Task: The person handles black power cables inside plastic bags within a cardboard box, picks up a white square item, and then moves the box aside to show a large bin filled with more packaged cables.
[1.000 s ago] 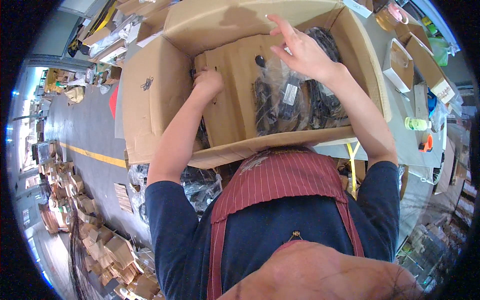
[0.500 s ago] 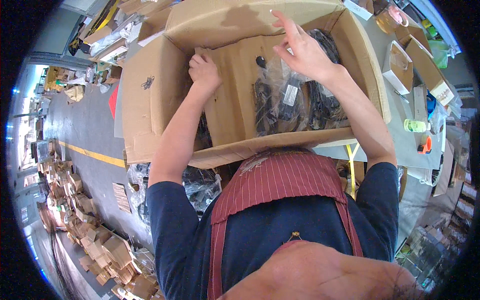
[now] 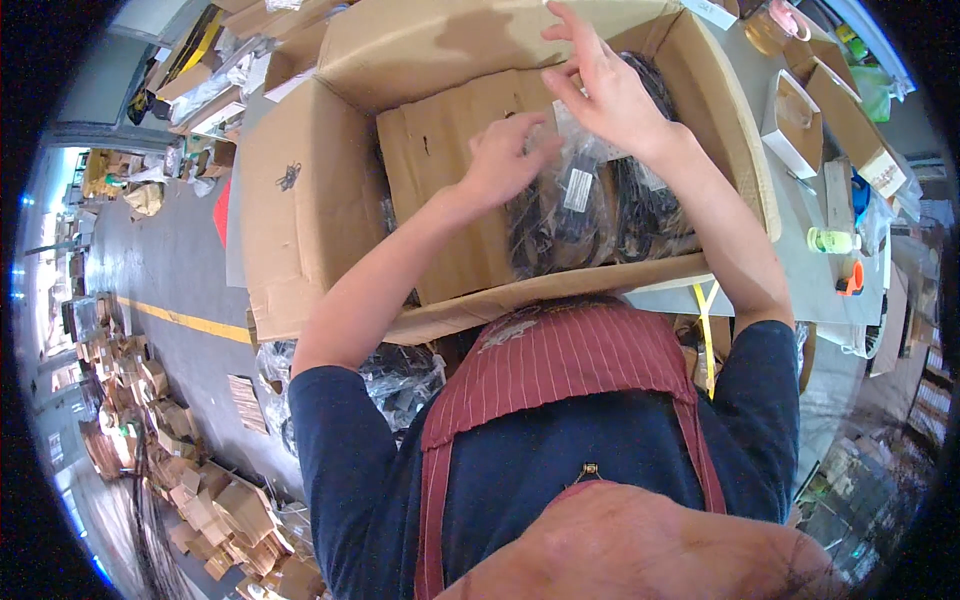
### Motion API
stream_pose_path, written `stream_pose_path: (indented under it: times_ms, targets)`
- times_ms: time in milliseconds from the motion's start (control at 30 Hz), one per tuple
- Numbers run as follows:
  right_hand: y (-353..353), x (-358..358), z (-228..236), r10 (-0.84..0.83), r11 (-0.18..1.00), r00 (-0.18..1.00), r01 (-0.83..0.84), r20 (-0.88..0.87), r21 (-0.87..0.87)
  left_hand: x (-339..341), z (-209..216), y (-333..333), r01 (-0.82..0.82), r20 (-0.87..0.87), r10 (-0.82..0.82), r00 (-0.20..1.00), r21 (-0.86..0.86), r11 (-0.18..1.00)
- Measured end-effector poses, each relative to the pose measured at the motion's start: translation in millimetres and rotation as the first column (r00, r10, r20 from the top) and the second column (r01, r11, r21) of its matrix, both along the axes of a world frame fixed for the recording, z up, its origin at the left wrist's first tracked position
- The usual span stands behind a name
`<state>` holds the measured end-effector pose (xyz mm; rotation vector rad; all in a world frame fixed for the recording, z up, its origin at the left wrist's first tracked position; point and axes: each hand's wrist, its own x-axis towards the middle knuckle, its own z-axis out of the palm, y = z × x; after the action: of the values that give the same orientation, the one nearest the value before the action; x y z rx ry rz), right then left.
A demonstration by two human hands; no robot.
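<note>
A large open cardboard box (image 3: 290, 210) stands before me. Inside it, clear plastic bags of black cables (image 3: 565, 225) fill the right part, one with a white label (image 3: 578, 190). A brown cardboard sheet (image 3: 450, 240) lies flat over the left and middle. My left hand (image 3: 505, 160) is above the sheet's right side, its slightly blurred fingers apart and reaching to the edge of the bags; whether they touch the plastic is unclear. Over the bags near the far wall, my right hand (image 3: 605, 100) is raised with fingers spread, holding nothing.
On the grey table to the right are a white open carton (image 3: 795, 115), a green-labelled bottle (image 3: 832, 241) and an orange tape roll (image 3: 851, 279). Plastic-wrapped goods (image 3: 400, 375) sit below the box's near left. Many cartons (image 3: 240, 505) are piled on the floor at left.
My left hand has left the cardboard sheet's left edge and moved right toward the bags. The sheet now lies further left and flatter. My right hand has barely moved.
</note>
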<state>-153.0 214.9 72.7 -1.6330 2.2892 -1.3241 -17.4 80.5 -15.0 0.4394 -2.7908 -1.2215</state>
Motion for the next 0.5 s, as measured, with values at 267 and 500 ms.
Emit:
stream_pose_path:
  times_ms: [267,500]
  targets:
    - [-4.4,-16.8,-36.6,0.109,0.993,0.964,-0.095,-0.241,0.069,13.1,16.3,22.2,0.404,0.018,-0.411,0.912,0.142,0.904]
    - [-2.6,-13.6,-45.9,0.192,0.93,0.967,-0.124,-0.17,0.346,20.1,3.6,21.1,0.426,0.185,-0.524,0.831,0.392,0.815]
